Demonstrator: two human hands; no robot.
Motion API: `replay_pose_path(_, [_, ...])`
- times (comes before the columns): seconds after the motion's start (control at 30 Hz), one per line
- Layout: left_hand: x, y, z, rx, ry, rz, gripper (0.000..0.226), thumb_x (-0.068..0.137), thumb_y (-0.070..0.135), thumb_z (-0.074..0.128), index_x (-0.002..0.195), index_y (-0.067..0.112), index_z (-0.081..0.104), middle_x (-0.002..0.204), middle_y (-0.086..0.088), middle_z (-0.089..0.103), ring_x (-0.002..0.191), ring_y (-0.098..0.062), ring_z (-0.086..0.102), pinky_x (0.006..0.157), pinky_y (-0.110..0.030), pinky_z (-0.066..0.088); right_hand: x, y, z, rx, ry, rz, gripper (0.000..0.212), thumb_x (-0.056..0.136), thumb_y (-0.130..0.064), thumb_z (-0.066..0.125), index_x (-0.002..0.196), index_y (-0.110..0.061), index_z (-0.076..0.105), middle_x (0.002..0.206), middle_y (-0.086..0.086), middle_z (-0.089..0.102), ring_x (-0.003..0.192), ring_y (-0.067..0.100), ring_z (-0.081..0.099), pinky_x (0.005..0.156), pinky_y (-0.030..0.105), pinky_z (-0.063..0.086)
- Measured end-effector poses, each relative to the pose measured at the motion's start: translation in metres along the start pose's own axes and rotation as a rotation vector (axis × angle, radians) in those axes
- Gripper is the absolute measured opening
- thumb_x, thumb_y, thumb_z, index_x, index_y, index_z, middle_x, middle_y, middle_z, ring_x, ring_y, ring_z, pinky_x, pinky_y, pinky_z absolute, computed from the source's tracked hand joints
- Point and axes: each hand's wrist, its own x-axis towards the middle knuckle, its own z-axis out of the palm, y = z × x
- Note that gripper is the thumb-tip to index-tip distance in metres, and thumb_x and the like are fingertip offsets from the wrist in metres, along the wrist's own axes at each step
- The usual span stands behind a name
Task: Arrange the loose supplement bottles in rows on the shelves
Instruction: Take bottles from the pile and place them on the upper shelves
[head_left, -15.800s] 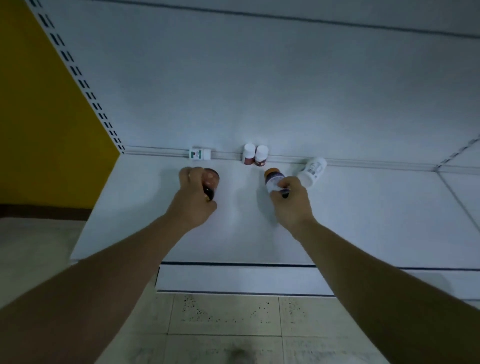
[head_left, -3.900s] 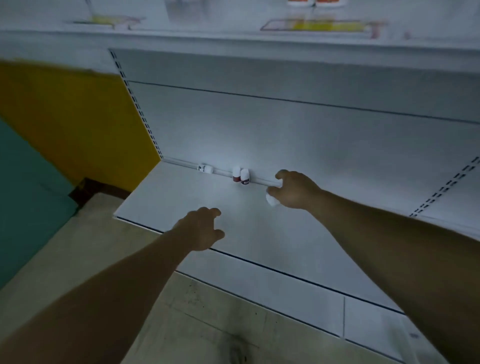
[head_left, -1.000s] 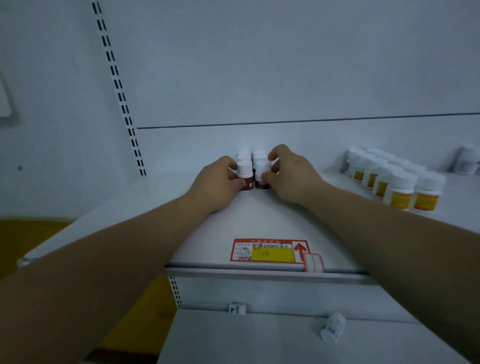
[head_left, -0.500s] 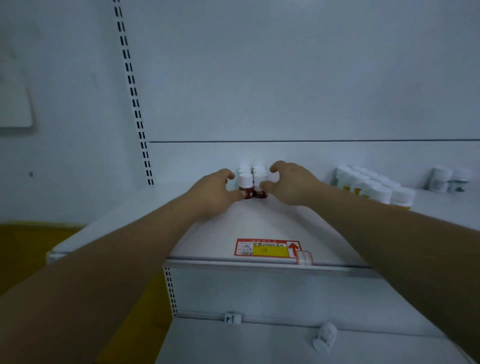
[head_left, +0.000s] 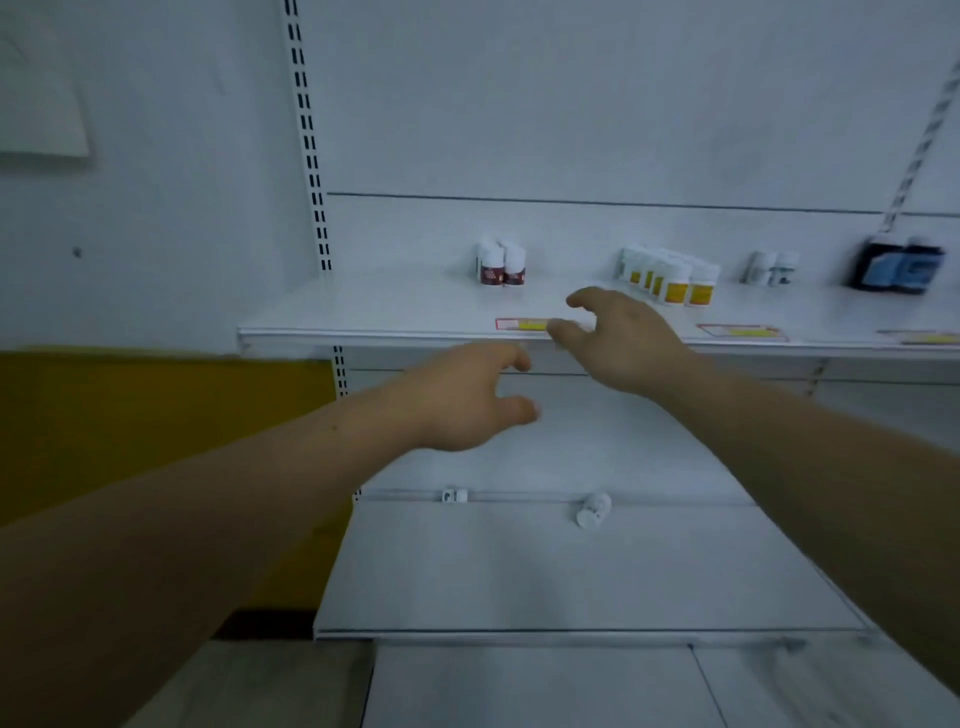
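On the upper shelf (head_left: 363, 312), at 12 o'clock from the left hand (head_left: 467, 400), the red-labelled bottles (head_left: 501, 266) stand upright in a tight cluster, with rows of yellow-labelled bottles (head_left: 670, 280) at their 3 o'clock. Both hands hover before the shelf edge holding nothing, the left with fingers loosely spread, the right hand (head_left: 623, 338) likewise. At 6 o'clock, on the lower shelf (head_left: 519, 571), 1 white bottle (head_left: 592, 512) lies on its side by the back rail (head_left: 519, 498); a smaller item (head_left: 454, 496) at its 9 o'clock is possibly another bottle, too blurred to tell.
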Motion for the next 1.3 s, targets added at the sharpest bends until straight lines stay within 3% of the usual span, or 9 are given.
replay_pose_path(0.23, [-0.03,-0.046,0.091,0.027,-0.315,-0.14,0.059,0.09,0.047,0.055,0.141,0.025,0.036,0.146,-0.002,0.037,0.124,-0.02,0.043,0.098,-0.027,0.036,-0.078,0.036,0.031,-0.048,-0.1,0.059,0.057,0.093,-0.047,0.051,0.142,-0.02,0.04,0.148,0.005,0.039,0.136,0.024,0.034,0.109,0.033,0.027])
replay_pose_path(0.57, [0.031,-0.11,0.19,-0.034,-0.42,-0.329,0.065,0.091,0.047,0.055,0.145,0.021,0.03,0.153,-0.005,0.026,0.133,-0.021,0.036,0.105,-0.026,0.031,-0.065,0.137,0.126,-0.015,-0.371,0.245,0.061,0.094,-0.048,0.051,0.144,-0.016,0.036,0.146,0.01,0.041,0.131,0.028,0.041,0.105,0.035,0.034])
replay_pose_path(0.77, [0.111,-0.166,0.27,0.019,-0.352,-0.381,0.069,0.089,0.045,0.058,0.145,0.018,0.03,0.151,-0.009,0.029,0.13,-0.026,0.039,0.106,-0.033,0.034,-0.027,0.222,0.234,0.014,-0.475,0.342,0.059,0.087,-0.053,0.054,0.13,-0.013,0.047,0.127,0.011,0.053,0.116,0.031,0.053,0.087,0.032,0.042])
replay_pose_path(0.83, [0.132,-0.188,0.3,0.031,-0.329,-0.411,0.071,0.088,0.045,0.059,0.146,0.018,0.029,0.152,-0.009,0.027,0.134,-0.028,0.034,0.11,-0.036,0.031,-0.017,0.246,0.273,0.005,-0.508,0.365,0.063,0.084,-0.057,0.052,0.131,-0.016,0.047,0.127,0.008,0.052,0.116,0.031,0.053,0.09,0.034,0.046])
replay_pose_path(0.93, [0.159,-0.223,0.343,0.049,-0.287,-0.46,0.074,0.088,0.044,0.06,0.148,0.015,0.026,0.153,-0.012,0.025,0.137,-0.031,0.029,0.113,-0.038,0.027,-0.002,0.273,0.324,-0.015,-0.518,0.406,0.066,0.087,-0.053,0.053,0.142,-0.02,0.037,0.139,0.01,0.039,0.123,0.035,0.048,0.098,0.04,0.045])
replay_pose_path(1.03, [0.18,-0.253,0.375,0.082,-0.178,-0.487,0.076,0.087,0.04,0.062,0.148,0.014,0.025,0.153,-0.015,0.022,0.139,-0.034,0.025,0.114,-0.042,0.025,0.009,0.291,0.364,-0.047,-0.521,0.432,0.071,0.09,-0.049,0.054,0.149,-0.027,0.021,0.156,0.009,0.011,0.131,0.04,0.038,0.104,0.044,0.04])
replay_pose_path(1.13, [0.199,-0.28,0.399,0.094,-0.11,-0.515,0.077,0.088,0.036,0.063,0.149,0.018,0.02,0.156,-0.014,0.01,0.142,-0.037,0.015,0.114,-0.047,0.022,0.015,0.306,0.396,-0.048,-0.518,0.483,0.078,0.089,-0.052,0.054,0.151,-0.034,0.011,0.159,0.004,-0.013,0.136,0.043,0.03,0.106,0.046,0.037])
replay_pose_path(1.2, [0.21,-0.295,0.413,0.04,-0.071,-0.529,0.076,0.087,0.03,0.064,0.149,0.019,0.021,0.155,-0.016,0.01,0.14,-0.039,0.018,0.114,-0.048,0.023,0.019,0.311,0.41,-0.055,-0.489,0.517,0.079,0.087,-0.057,0.054,0.151,-0.034,0.012,0.159,0.004,-0.016,0.138,0.041,0.026,0.108,0.046,0.034])
replay_pose_path(1.3, [0.218,-0.307,0.429,0.027,0.047,-0.534,0.062,0.087,0.022,0.063,0.142,0.018,0.036,0.143,-0.018,0.025,0.127,-0.042,0.037,0.106,-0.05,0.034,0.023,0.31,0.423,-0.021,-0.4,0.452,0.063,0.089,-0.056,0.051,0.144,-0.029,0.034,0.159,0.004,-0.007,0.138,0.037,0.025,0.109,0.042,0.03])
